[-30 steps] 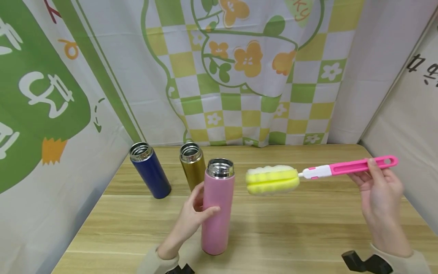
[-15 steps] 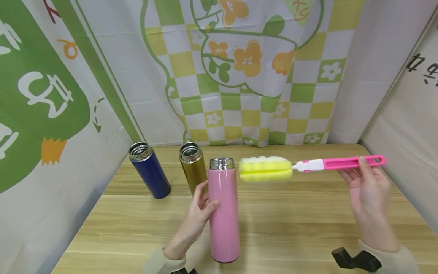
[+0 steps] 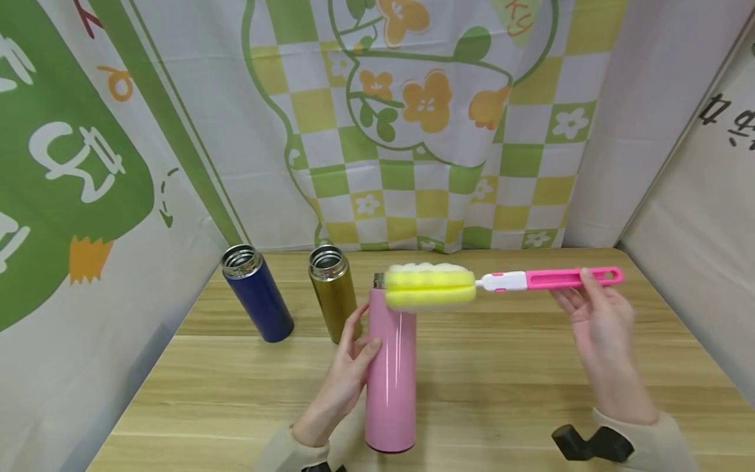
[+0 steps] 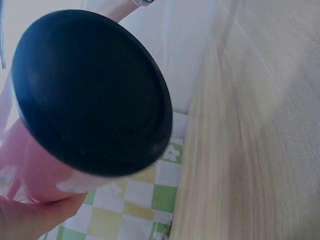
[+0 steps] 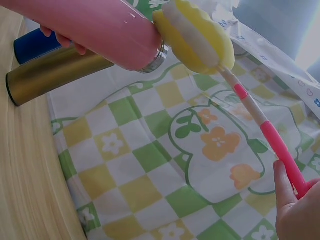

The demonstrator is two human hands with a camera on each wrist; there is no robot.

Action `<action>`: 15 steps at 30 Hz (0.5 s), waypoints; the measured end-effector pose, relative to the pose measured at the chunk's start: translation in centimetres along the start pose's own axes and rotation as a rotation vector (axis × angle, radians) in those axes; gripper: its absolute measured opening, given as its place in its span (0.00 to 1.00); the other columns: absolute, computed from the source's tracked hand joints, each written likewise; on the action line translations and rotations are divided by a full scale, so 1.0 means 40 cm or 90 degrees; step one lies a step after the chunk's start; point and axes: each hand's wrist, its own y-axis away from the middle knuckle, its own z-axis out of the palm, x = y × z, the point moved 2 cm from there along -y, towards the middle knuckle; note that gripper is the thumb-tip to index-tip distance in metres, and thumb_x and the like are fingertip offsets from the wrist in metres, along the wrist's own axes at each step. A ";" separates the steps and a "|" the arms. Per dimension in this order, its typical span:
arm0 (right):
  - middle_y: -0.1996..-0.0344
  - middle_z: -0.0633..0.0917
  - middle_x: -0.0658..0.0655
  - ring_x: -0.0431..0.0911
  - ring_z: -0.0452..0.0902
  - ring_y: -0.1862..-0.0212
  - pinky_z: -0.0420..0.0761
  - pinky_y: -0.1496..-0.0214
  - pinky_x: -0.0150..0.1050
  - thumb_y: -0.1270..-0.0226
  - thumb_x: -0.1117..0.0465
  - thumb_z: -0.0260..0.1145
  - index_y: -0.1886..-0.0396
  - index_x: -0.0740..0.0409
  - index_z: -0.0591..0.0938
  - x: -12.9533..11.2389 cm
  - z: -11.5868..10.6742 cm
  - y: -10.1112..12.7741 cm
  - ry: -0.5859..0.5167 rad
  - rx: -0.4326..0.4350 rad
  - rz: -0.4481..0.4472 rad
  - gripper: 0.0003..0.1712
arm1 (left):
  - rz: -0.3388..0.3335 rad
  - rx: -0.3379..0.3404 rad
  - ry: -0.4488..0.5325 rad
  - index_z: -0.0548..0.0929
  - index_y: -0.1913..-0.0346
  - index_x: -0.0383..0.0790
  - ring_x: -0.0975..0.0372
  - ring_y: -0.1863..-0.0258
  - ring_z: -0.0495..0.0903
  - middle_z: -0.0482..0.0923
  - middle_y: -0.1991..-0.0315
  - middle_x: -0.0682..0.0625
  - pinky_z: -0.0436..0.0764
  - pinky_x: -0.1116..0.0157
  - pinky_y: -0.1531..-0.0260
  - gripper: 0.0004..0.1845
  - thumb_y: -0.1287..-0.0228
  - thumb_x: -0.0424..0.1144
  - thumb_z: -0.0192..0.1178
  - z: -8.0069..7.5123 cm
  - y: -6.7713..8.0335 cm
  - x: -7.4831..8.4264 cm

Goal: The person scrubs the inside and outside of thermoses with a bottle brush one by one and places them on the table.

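Note:
My left hand [image 3: 344, 380] grips a pink thermos bottle [image 3: 390, 387] by its side and holds it upright. Its dark round base [image 4: 95, 95] shows in the left wrist view, raised off the table. A sponge bottle brush [image 3: 430, 288] with a yellow and white head lies level across the bottle's top and hides most of the metal mouth from the head camera. By its pink handle [image 5: 280, 145], my right hand [image 3: 604, 341] pinches the brush between thumb and fingers. From the right wrist, the sponge is seen beside the steel rim [image 5: 156, 59], outside the mouth.
Lidless, a blue bottle [image 3: 259, 298] and a gold bottle [image 3: 335, 298] stand on the wooden table [image 3: 501, 393], behind and left of the pink one. A checked, flowered curtain [image 3: 436, 164] hangs at the back edge, with fabric walls on both sides.
My right hand has carried the brush leftwards, from beside the pink bottle to across its top. The left hand has shifted the pink bottle slightly right and straightened it.

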 end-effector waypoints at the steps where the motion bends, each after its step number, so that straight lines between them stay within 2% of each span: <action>1: 0.69 0.81 0.64 0.54 0.80 0.63 0.75 0.56 0.42 0.41 0.72 0.56 0.67 0.70 0.73 0.002 0.000 0.000 0.009 -0.005 0.000 0.04 | 0.001 0.000 0.004 0.46 0.33 0.49 0.59 0.56 0.76 0.70 0.51 0.39 0.75 0.57 0.59 0.32 0.35 0.36 0.48 0.000 -0.001 0.000; 6: 0.69 0.82 0.65 0.53 0.80 0.62 0.75 0.56 0.41 0.41 0.74 0.56 0.69 0.71 0.74 0.010 -0.003 0.002 0.036 -0.028 0.001 0.02 | 0.010 -0.011 0.027 0.43 0.32 0.50 0.60 0.56 0.76 0.71 0.52 0.44 0.75 0.60 0.58 0.33 0.34 0.40 0.47 -0.002 -0.006 0.000; 11: 0.69 0.82 0.64 0.51 0.81 0.62 0.76 0.56 0.40 0.41 0.74 0.55 0.69 0.70 0.75 0.015 -0.018 0.005 0.078 -0.052 0.028 0.02 | 0.032 -0.025 0.048 0.40 0.32 0.52 0.60 0.53 0.74 0.68 0.48 0.46 0.73 0.60 0.55 0.33 0.33 0.40 0.44 -0.005 -0.016 0.010; 15: 0.69 0.81 0.62 0.50 0.81 0.63 0.76 0.56 0.38 0.39 0.73 0.54 0.69 0.68 0.75 0.019 -0.034 0.011 0.134 -0.087 0.056 0.04 | 0.042 -0.006 0.054 0.40 0.32 0.55 0.60 0.56 0.75 0.67 0.49 0.45 0.73 0.60 0.56 0.32 0.32 0.38 0.42 -0.010 -0.027 0.019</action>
